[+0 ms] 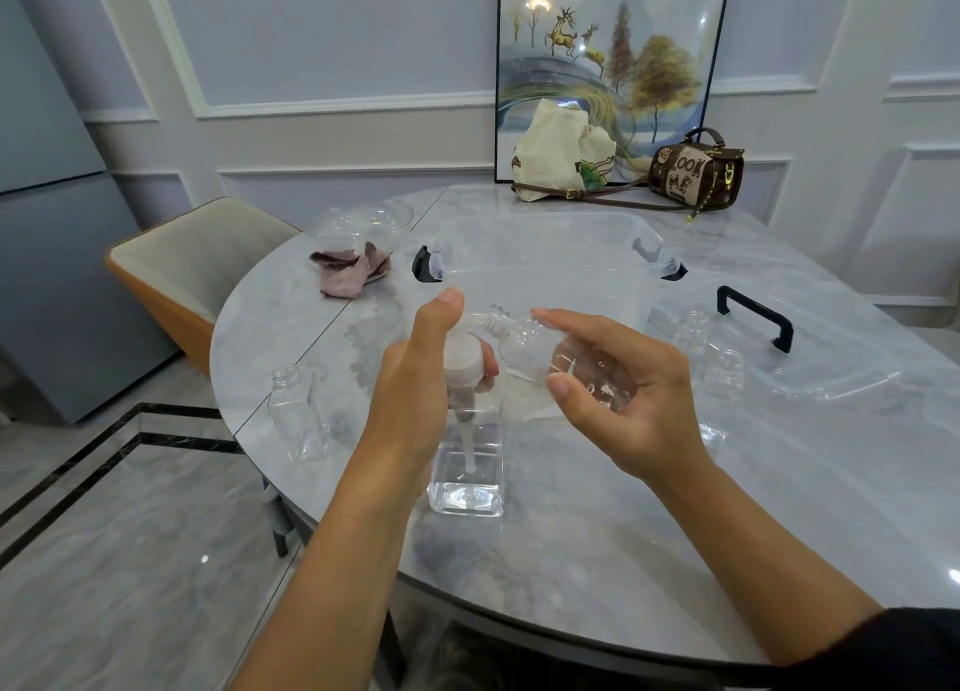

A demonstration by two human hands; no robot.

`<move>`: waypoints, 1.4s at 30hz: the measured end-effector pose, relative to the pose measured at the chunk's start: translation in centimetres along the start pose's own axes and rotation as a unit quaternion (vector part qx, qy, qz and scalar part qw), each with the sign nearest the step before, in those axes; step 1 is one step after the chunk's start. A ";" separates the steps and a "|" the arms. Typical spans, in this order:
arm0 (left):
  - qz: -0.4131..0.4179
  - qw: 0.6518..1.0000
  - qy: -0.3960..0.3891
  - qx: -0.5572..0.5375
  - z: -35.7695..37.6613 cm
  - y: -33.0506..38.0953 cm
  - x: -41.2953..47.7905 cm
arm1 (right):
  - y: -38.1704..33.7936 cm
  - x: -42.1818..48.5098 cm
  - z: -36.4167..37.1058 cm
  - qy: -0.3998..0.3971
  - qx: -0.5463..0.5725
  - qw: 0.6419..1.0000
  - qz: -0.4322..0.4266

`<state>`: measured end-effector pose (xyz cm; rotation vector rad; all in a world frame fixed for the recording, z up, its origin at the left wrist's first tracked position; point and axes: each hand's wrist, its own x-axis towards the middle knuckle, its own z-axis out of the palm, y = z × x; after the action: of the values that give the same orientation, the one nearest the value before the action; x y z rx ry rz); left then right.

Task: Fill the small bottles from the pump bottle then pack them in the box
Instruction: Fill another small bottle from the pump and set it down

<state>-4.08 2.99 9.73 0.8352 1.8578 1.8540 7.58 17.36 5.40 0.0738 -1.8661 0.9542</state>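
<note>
Gripping the pump bottle (467, 475) upright on the table (571, 560) with the left hand (415, 378), thumb atop its pump head, holding a small bottle (524, 345) tilted at the spout in the right hand (623, 394).

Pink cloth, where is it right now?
In the head view, the pink cloth lies crumpled on the far left of the table, just in front of the clear bowl and left of the clear box.

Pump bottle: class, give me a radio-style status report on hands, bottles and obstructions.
Left hand grips pump bottle, thumb over pump head. Right hand holds small bottle tilted, mouth at nozzle. Box open behind; nothing blocking.
</note>
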 end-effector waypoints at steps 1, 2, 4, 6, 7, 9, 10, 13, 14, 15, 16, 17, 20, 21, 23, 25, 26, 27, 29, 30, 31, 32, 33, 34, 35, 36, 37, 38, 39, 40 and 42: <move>0.000 1.000 -0.001 -0.002 0.0 0.0 0.0 | 0.0 -0.1 0.0 0.001 -0.004 1.000 0.001; -0.003 1.000 -0.002 -0.006 0.0 0.1 0.1 | 0.1 -0.2 0.0 0.000 -0.008 1.000 0.001; -0.012 1.000 0.000 -0.013 0.1 0.2 0.1 | 0.2 -0.3 0.0 -0.005 -0.012 1.000 0.003; -0.017 1.000 0.003 -0.016 0.2 0.2 0.2 | 0.3 -0.4 0.0 -0.009 -0.014 1.000 0.007; -0.017 1.000 0.004 -0.016 0.2 0.2 0.3 | 0.3 -0.3 0.1 -0.009 -0.014 1.000 0.012; -0.014 1.000 0.003 -0.016 0.2 0.2 0.3 | 0.3 -0.3 0.1 -0.010 -0.010 1.000 0.019; -0.011 1.000 0.001 -0.016 0.2 0.2 0.3 | 0.3 -0.3 0.1 -0.010 -0.009 1.000 0.019; -0.002 1.000 -0.009 -0.003 0.1 0.0 0.3 | 0.1 -0.4 0.1 -0.001 -0.004 1.000 0.018; 0.000 1.000 -0.012 0.001 0.0 -0.1 0.3 | 0.1 -0.3 0.1 0.002 -0.001 1.000 0.019; -0.001 1.000 -0.013 0.004 0.0 -0.1 0.3 | 0.1 -0.3 0.1 0.005 0.003 1.000 0.020; -0.004 1.000 -0.012 0.002 -0.1 -0.1 0.3 | 0.1 -0.2 0.2 0.006 0.007 1.000 0.021; -0.008 1.000 -0.010 0.001 -0.1 -0.1 0.3 | 0.1 -0.2 0.2 0.005 0.012 1.000 0.024; -0.009 1.000 -0.008 0.007 -0.1 -0.2 0.2 | 0.3 0.0 0.2 0.001 0.021 0.999 0.028; -0.009 1.000 -0.008 0.008 -0.1 -0.2 0.2 | 0.3 0.0 0.1 0.000 0.021 0.999 0.026; -0.007 1.000 -0.008 0.009 -0.1 -0.2 0.1 | 0.4 0.0 0.0 -0.003 0.017 1.000 0.020; -0.003 1.000 -0.009 0.007 -0.1 -0.3 0.1 | 0.4 0.1 0.0 -0.005 0.009 1.000 0.019; -0.001 1.000 -0.007 0.006 -0.1 -0.3 0.1 | 0.4 0.1 0.0 -0.005 0.004 1.000 0.018; 0.000 1.000 -0.006 0.007 -0.1 -0.3 0.1 | 0.4 0.0 0.0 -0.005 0.001 1.000 0.018; 0.004 1.000 -0.006 0.009 -0.1 -0.3 0.1 | 0.5 -0.1 -0.1 -0.003 -0.003 1.000 0.016; 0.005 1.000 -0.007 0.008 -0.1 -0.3 0.1 | 0.5 -0.1 -0.1 -0.002 -0.002 1.000 0.015; 0.006 1.000 -0.008 0.006 -0.1 -0.3 0.0 | 0.4 -0.1 -0.1 -0.002 0.000 1.000 0.013; 0.007 1.000 -0.008 0.005 -0.1 -0.3 0.0 | 0.4 -0.1 -0.1 -0.003 0.000 1.000 0.012; 0.005 1.000 -0.008 0.006 -0.1 -0.3 0.1 | 0.4 0.0 -0.1 -0.004 0.000 1.000 0.012; 0.004 1.000 -0.008 0.007 -0.1 -0.3 0.1 | 0.5 0.0 0.0 -0.004 0.002 1.000 0.013; 0.003 1.000 -0.008 0.008 -0.1 -0.3 0.1 | 0.4 0.0 0.0 -0.004 0.003 1.000 0.016; 0.002 1.000 -0.006 0.009 -0.1 -0.3 0.1 | 0.4 0.0 0.0 -0.004 0.004 1.000 0.019; 0.002 1.000 -0.003 0.009 -0.1 -0.4 0.1 | 0.4 0.0 0.0 -0.004 0.003 1.000 0.020; 0.002 1.000 0.000 0.010 0.0 -0.3 0.1 | 0.4 0.0 0.0 -0.003 0.001 1.000 0.020; 0.000 1.000 0.002 0.011 0.0 -0.3 0.1 | 0.4 0.0 0.0 -0.003 0.000 1.000 0.019; -0.002 1.000 0.002 0.010 0.0 -0.3 0.1 | 0.4 0.0 0.0 -0.004 -0.001 1.000 0.018; -0.004 1.000 0.002 0.004 0.0 -0.2 0.2 | 0.5 -0.1 0.0 -0.005 -0.002 1.000 0.015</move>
<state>-4.24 3.12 9.52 0.8265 1.8685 1.8472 7.37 17.66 5.06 0.0492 -1.8840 0.9712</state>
